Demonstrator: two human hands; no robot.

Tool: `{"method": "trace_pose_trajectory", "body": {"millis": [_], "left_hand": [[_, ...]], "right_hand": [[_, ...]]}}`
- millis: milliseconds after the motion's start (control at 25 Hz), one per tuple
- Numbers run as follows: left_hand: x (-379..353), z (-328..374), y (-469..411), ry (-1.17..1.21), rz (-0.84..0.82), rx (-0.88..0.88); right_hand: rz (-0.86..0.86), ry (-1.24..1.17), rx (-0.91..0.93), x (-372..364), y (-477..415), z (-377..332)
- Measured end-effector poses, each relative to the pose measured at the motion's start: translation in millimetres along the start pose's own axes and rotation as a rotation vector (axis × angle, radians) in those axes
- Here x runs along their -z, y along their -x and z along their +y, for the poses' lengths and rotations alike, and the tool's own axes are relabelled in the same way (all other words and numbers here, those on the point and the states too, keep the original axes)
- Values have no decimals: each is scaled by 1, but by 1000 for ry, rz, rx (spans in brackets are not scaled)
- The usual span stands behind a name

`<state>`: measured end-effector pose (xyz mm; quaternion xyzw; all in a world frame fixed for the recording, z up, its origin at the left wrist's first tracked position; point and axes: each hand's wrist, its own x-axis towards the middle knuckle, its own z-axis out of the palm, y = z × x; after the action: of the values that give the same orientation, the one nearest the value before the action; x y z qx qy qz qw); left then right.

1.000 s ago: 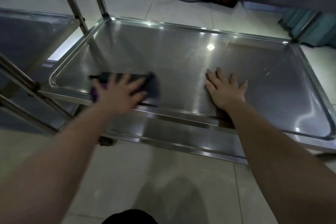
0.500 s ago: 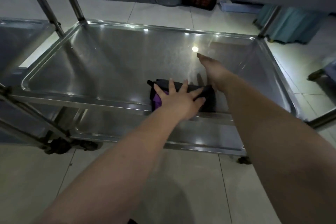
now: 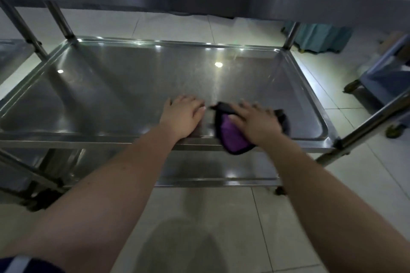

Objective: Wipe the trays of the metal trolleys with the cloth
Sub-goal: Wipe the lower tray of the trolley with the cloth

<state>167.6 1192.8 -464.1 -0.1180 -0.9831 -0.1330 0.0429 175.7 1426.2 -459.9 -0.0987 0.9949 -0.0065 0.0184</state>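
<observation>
Pale tiled floor [image 3: 199, 217] all round. Teal draped fabric [image 3: 319, 37] at back right — a blue wheeled cart [image 3: 386, 73] stands near it, farther right.

Setting: institutional utility room, possibly clinical; exact type unclear.
A tiered steel trolley [image 3: 124, 95] is standing on a pale tiled floor [image 3: 221, 217]; a second steel trolley [image 3: 13, 55] is showing at left, a blue wheeled cart [image 3: 386, 77] is sitting at right, and teal fabric [image 3: 321, 37] is hanging beyond.
</observation>
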Motion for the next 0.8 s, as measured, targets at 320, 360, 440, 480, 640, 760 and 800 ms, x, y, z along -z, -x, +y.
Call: {"method": "trace_pose_trajectory", "body": {"millis": [320, 360, 440, 480, 640, 760, 800], "left_hand": [[-16, 6, -2, -8, 58, 87], [-15, 2, -1, 9, 61, 103], [-14, -9, 0, 29, 56, 107], [-14, -11, 0, 16, 63, 103], [-21, -8, -2, -15, 98, 102], [-23, -3, -2, -37, 97, 97], [-23, -1, -2, -44, 82, 98]], "right_hand": [[-17, -1, -112, -14, 5, -17], [-26, -16, 11, -19, 7, -46], [-64, -43, 152, -17, 10, -51], [-64, -58, 141, -12, 11, -26], [-47, -17, -158, -5, 35, 108], [-75, -13, -247, -12, 27, 134], [-74, -31, -269, -10, 14, 132]]}}
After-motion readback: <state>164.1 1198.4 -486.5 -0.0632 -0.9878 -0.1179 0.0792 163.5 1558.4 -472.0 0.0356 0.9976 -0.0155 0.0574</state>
